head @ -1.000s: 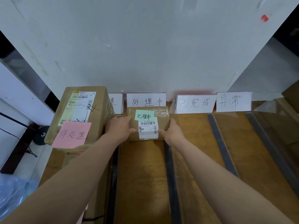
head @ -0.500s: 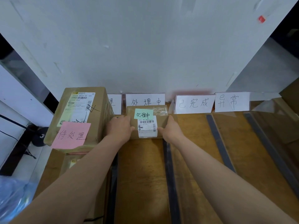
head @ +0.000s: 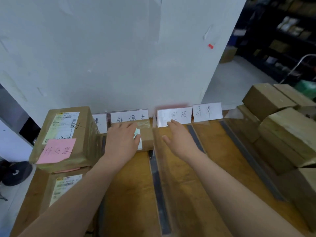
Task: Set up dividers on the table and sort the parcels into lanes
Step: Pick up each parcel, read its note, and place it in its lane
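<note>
A small brown parcel [head: 146,136] with a green note and a white label sits at the far end of the second lane, below a white sign [head: 129,118]. My left hand [head: 122,140] rests flat on top of it, fingers straight. My right hand [head: 177,138] hovers open over the third lane, off the parcel. Clear dividers on dark bases [head: 158,189] [head: 195,139] [head: 251,159] split the wooden table [head: 213,168] into lanes. Two large parcels, the upper one [head: 68,137] with a pink note, are stacked in the left lane.
Signs [head: 174,117] [head: 207,112] stand against the white wall at the lanes' far ends. A pile of brown boxes [head: 283,132] fills the right side of the table. Dark shelving [head: 277,31] stands far right. A black object [head: 15,173] lies on the floor at left.
My right hand has let go of the small parcel and moved right over the third lane. My left hand has shifted from the parcel's side onto its top. The view has swung right.
</note>
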Tool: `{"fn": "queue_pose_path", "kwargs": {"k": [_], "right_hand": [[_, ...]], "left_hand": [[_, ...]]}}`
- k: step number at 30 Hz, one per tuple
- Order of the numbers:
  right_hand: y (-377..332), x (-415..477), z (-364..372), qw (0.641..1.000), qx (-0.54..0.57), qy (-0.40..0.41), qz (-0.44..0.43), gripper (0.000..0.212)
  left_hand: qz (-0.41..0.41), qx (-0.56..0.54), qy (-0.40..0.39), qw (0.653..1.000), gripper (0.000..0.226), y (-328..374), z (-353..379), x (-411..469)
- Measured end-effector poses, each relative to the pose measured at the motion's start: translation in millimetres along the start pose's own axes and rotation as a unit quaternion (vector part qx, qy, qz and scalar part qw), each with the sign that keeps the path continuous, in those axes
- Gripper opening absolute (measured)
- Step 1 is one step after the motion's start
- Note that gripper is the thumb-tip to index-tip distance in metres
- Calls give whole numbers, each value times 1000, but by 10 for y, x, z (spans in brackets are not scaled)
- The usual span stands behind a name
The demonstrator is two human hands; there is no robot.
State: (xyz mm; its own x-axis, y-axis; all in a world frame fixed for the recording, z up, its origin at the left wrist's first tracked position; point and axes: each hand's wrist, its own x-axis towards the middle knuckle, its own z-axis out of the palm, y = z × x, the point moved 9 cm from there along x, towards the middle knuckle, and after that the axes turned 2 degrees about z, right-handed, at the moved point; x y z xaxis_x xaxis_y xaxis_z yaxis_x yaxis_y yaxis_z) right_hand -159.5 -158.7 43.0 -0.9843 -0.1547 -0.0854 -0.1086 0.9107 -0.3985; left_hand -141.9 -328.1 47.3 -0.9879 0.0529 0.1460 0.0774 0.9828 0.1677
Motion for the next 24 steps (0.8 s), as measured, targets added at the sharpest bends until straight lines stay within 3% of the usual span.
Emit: {"fn": "queue_pose_path", "kwargs": {"k": [9,24], "right_hand": [[1130,-1117,-989,993,-25,105,48,51],[4332,-3198,-2262,959,8,143,246,44]], "left_hand": [[91,-58,12,994,48,1796,-358,-511],[211,-112,-26,971,52,5184,144,-1290]]}}
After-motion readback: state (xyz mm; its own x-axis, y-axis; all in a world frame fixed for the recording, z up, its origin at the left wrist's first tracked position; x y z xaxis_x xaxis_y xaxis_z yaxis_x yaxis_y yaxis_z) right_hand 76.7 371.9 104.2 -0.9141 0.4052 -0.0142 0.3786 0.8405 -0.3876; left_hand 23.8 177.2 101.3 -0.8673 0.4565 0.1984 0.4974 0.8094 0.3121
